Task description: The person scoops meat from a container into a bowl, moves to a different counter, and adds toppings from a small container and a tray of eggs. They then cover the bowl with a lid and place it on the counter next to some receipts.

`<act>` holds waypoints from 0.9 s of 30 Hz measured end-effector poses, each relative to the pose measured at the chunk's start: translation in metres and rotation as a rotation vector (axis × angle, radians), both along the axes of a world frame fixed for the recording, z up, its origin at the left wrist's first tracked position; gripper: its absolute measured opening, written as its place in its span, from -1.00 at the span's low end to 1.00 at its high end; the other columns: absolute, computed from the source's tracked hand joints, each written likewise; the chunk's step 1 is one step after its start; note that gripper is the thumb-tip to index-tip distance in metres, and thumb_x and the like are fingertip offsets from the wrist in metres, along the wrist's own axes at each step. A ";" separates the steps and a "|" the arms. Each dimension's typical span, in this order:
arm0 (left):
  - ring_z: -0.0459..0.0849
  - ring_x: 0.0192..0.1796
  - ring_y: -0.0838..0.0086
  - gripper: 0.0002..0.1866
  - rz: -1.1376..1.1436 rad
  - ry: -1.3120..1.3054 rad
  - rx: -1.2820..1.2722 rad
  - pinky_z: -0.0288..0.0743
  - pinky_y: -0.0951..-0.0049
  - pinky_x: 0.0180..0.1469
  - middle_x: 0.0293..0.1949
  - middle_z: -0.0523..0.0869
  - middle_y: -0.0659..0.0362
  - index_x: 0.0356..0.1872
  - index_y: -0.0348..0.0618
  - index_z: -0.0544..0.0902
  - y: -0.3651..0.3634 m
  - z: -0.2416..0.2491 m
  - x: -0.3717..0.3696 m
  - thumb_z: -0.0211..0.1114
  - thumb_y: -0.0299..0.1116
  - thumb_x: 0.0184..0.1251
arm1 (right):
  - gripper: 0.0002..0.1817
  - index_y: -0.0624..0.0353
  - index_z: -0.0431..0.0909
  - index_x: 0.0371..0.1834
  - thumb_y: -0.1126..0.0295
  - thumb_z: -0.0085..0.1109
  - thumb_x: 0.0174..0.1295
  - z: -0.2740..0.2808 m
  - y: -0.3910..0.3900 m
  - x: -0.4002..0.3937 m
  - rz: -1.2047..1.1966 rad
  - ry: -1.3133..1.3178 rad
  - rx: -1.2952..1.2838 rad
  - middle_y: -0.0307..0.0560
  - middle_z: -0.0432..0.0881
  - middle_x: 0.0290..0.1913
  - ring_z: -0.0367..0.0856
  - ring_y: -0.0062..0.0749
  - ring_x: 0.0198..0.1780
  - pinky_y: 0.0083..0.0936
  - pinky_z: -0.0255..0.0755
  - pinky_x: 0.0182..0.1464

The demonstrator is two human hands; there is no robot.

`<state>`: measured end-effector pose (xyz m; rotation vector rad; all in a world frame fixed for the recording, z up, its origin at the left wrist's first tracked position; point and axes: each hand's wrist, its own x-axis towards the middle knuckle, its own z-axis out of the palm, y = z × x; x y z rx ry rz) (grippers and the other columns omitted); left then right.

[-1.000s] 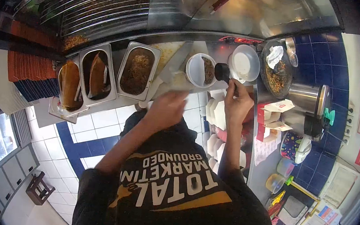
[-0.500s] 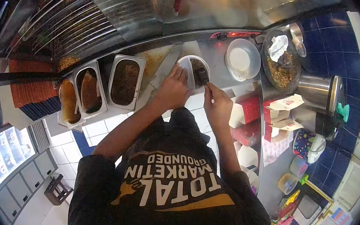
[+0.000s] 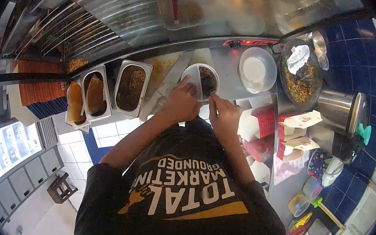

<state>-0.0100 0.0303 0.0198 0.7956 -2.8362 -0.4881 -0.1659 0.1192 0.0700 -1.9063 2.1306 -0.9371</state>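
Observation:
A round white tub (image 3: pixel 218 81) with dark brown contents stands on the counter in front of me. A pale translucent sheet or lid (image 3: pixel 194 78) covers its left part. My left hand (image 3: pixel 183 101) is closed at the tub's near left side, fingers bent over the edge of the tub and this pale piece. Pinched in my right hand (image 3: pixel 223 115) is a black utensil (image 3: pixel 208 84), whose dark broad end dips into the contents; whether it is a spoon or a spatula is hard to see. Left of the tub sits a metal pan (image 3: pixel 146 78) of brown crumbly food.
Two narrow metal pans (image 3: pixel 106 111) holding orange-brown items stand farther left. To the right are a clear plastic bowl (image 3: pixel 270 71), a dark dish of crumbs (image 3: pixel 304 91), opened red and white boxes (image 3: pixel 298 122) and a steel pot (image 3: pixel 336 105). A steel panel runs behind the counter.
The view has shifted slightly. The black utensil sits a little lower in the tub, and my right hand has drawn slightly toward me. My left hand stays at the tub's side.

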 end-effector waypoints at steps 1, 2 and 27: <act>0.71 -0.05 0.04 -0.59 0.003 0.016 -0.005 0.07 0.02 0.59 -0.27 0.70 -0.18 -0.29 -0.46 0.72 0.000 0.006 0.002 0.23 -0.17 0.28 | -0.84 0.22 0.70 -0.13 0.46 0.33 0.25 0.000 0.000 -0.001 -0.004 -0.009 -0.013 0.03 0.74 -0.35 0.74 -0.12 -0.36 -0.25 0.63 -0.35; 0.73 -0.13 0.03 -0.60 0.007 0.031 -0.007 0.10 0.04 0.58 -0.35 0.70 -0.18 -0.35 -0.46 0.73 0.001 0.010 0.002 0.25 -0.19 0.22 | -0.84 0.22 0.70 -0.13 0.47 0.34 0.25 0.000 0.001 -0.002 -0.007 -0.018 -0.024 0.04 0.74 -0.35 0.74 -0.12 -0.36 -0.25 0.62 -0.35; 0.67 0.13 0.07 -0.65 0.065 -0.081 0.041 0.06 -0.05 0.60 -0.09 0.72 -0.13 -0.20 -0.40 0.70 0.013 0.001 0.003 0.30 -0.24 0.21 | -0.90 0.25 0.70 -0.22 0.47 0.27 0.29 0.011 -0.024 -0.010 -0.067 -0.194 0.041 0.22 0.69 -0.41 0.73 0.03 -0.42 -0.21 0.55 -0.37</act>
